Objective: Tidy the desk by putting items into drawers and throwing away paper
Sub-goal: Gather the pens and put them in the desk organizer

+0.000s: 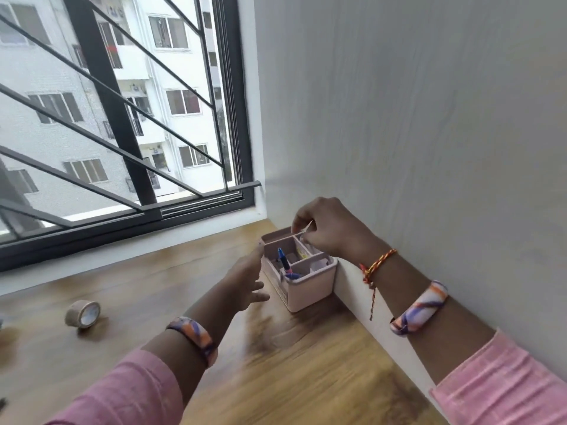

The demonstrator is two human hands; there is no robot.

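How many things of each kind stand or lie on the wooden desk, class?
Pink plastic compartment organiser: 1
Brown roll of packing tape: 1
Blue pens in the organiser: 2 visible, blurred
Total: 4

The pink organizer sits jammed in the corner, wall touching its right, window sill behind. My open approach is across the bare surface; a tape roll lies well left.
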